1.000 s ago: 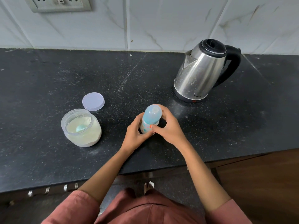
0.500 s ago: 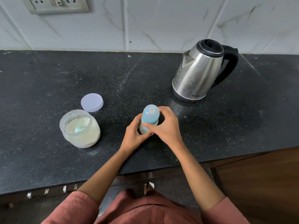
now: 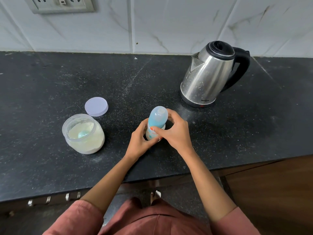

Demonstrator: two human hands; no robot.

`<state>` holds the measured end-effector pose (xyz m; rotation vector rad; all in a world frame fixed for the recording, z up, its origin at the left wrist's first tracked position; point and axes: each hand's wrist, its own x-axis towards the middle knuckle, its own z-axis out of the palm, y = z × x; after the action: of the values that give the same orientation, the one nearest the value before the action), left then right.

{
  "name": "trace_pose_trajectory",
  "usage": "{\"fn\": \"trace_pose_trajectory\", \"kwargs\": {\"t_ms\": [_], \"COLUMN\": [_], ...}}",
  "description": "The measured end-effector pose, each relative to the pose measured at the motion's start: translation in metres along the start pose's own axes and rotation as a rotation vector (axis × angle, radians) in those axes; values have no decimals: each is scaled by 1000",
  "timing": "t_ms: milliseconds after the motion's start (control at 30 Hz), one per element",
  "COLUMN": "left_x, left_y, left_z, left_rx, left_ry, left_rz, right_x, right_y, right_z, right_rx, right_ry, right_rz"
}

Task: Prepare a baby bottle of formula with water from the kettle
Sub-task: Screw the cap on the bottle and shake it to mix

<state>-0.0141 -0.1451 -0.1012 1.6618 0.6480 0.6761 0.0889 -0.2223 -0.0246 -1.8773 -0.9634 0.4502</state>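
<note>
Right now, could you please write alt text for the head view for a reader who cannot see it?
A person's left hand and right hand grip a capped baby bottle standing on a black counter. An open jar of powder sits to its left, the lid beside it; a steel kettle stands behind on the right.

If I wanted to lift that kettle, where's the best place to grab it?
By the black handle, coming from the right. It loops out from the right side of the kettle, opposite the spout, which points left, and the open loop leaves room for fingers.
</note>
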Motion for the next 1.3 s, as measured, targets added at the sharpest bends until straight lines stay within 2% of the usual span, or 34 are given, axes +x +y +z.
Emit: {"fn": "trace_pose_trajectory", "kwargs": {"t_ms": [367, 600, 667, 800, 867, 933, 1100, 1167, 1300], "left_x": [-2, -1, -1, -2, -2, -2, -2, -2, -2], "left_y": [4, 2, 2, 4, 4, 6, 6, 5, 5], "left_z": [0, 0, 1, 0, 0, 0, 0, 0, 0], "left_rx": [15, -2, -13, 2, 7, 8, -7, -7, -2], "left_ry": [17, 6, 5, 10, 12, 14, 6, 7, 6], "left_rz": [8, 0, -5, -1, 4, 7, -2, -4, -8], "right_x": [-5, 0, 1, 0, 0, 1, 4, 5, 4], "right_y": [3, 11, 10, 7, 7, 8, 19, 20, 17], "right_z": [11, -5, -6, 11, 19, 17, -3, -5, 5], "right_rx": [-54, 100, 100, 25, 20, 51, 218, 229, 227], "right_ry": [59, -248, -194, 23, 52, 2, -290, -267, -96], "right_rz": [9, -3, -5, 0, 2, 1, 11, 11, 44]}}
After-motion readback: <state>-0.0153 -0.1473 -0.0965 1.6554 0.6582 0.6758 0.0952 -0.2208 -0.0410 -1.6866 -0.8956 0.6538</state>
